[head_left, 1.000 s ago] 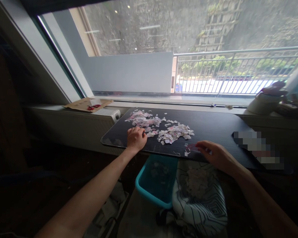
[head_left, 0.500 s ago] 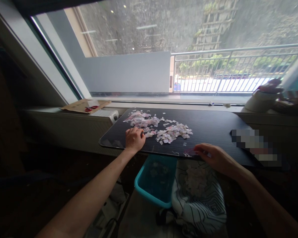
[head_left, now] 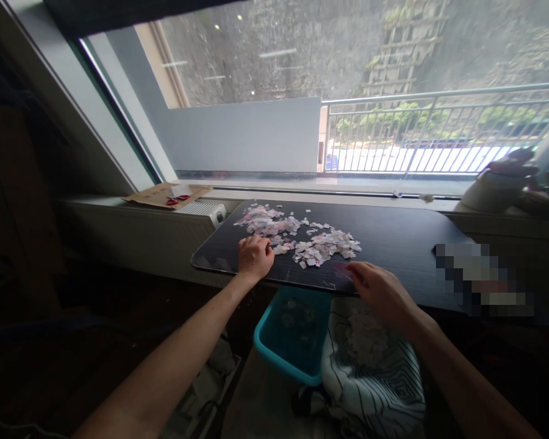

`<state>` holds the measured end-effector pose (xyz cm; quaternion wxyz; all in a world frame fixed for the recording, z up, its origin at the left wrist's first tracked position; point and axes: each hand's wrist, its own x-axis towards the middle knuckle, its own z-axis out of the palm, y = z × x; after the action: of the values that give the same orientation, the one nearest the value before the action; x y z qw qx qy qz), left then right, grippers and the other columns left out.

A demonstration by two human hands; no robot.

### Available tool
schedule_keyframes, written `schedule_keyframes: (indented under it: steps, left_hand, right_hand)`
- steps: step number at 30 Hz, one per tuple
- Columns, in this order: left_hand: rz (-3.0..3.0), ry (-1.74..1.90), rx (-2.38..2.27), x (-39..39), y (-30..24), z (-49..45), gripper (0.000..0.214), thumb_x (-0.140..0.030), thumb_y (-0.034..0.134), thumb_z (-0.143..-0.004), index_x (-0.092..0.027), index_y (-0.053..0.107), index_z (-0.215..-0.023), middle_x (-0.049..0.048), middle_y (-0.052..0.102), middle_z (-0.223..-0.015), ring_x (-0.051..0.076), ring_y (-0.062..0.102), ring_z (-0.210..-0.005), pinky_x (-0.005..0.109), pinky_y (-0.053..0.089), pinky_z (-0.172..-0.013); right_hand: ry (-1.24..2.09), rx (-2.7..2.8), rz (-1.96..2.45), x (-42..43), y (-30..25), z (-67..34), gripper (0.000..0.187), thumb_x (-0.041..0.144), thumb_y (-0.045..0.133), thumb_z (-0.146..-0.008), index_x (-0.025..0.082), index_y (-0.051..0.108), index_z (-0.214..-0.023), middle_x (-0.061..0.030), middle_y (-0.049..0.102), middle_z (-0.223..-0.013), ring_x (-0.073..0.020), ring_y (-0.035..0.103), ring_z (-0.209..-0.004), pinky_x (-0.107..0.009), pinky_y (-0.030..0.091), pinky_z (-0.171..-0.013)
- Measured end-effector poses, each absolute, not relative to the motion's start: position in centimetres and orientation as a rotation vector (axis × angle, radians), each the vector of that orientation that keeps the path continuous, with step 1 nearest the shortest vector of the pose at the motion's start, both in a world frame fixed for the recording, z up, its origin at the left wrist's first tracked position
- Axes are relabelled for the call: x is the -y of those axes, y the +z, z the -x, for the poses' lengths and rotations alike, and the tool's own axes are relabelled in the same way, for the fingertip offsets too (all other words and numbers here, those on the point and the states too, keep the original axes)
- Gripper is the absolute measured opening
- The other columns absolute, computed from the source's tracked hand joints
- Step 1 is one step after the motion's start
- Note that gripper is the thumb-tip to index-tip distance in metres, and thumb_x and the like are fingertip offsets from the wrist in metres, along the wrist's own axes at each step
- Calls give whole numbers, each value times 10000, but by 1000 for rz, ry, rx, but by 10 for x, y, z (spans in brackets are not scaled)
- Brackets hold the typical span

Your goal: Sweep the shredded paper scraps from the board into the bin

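Small cut paper pieces lie in two loose heaps on a dark tabletop (head_left: 398, 238): a pinkish-white heap (head_left: 265, 221) at the back left and a whiter heap (head_left: 324, 247) in the middle. My left hand (head_left: 255, 256) rests at the table's front left with its fingers curled, beside a few stray pieces; what it holds, if anything, is hidden. Near the front edge, my right hand (head_left: 379, 285) pinches a thin, see-through pinkish sheet (head_left: 341, 270). The sheet is close to the front of the white heap.
Below the table's front edge stand a turquoise tub (head_left: 263, 341) with some pieces inside and a striped cloth-lined container (head_left: 393, 390) holding more paper pieces. Red-handled scissors (head_left: 178, 199) lie on a brown envelope (head_left: 146, 194) on the left sill. A blurred-out item (head_left: 485, 277) sits at right.
My right hand has moved left along the front edge, bringing the pinkish sheet nearer the white heap. My left hand stays in place on the table. The view has shifted slightly.
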<state>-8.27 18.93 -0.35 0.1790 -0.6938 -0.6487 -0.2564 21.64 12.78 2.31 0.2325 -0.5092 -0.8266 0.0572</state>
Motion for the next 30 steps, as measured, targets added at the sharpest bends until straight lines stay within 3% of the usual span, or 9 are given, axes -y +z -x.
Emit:
schedule_keyframes:
  steps: [4,9,16,30]
  left_hand:
    - [1963,-720,1852,-188,-3,82,149,-200,531,-782,-202,652,-869,73,639,-898,256,556,-913,392,367,-878]
    - [1966,-729,1873,-187,-2,80,147,-197,532,-780,-201,651,-866,76,637,-897,260,553,-926,394,363,-881]
    - [1960,-737,1882,-186,-1,79,149,-197,529,-784,-199,652,-869,76,635,-898,256,550,-919,393,361,-887]
    - [1980,-758,1896,-186,-2,80,146,-200,522,-783,-212,646,-861,79,628,-904,265,542,-939,419,349,-905]
  right_hand:
    - [262,2352,1275,-122,30,-194,284,228,420,-899,177,634,-1079,-72,698,-1011,-190,647,-842,-272,463,-706]
    - [157,2263,1424,-116,33,-206,274,221,437,-873,176,648,-1043,-81,707,-973,-199,654,-804,-287,458,-687]
    - [286,2362,1279,-101,30,-190,279,203,419,-879,188,631,-1059,-65,697,-1008,-186,648,-858,-273,463,-717]
    - [217,2260,1335,-96,29,-191,252,196,423,-860,211,626,-1008,-67,702,-984,-194,653,-824,-283,467,-694]
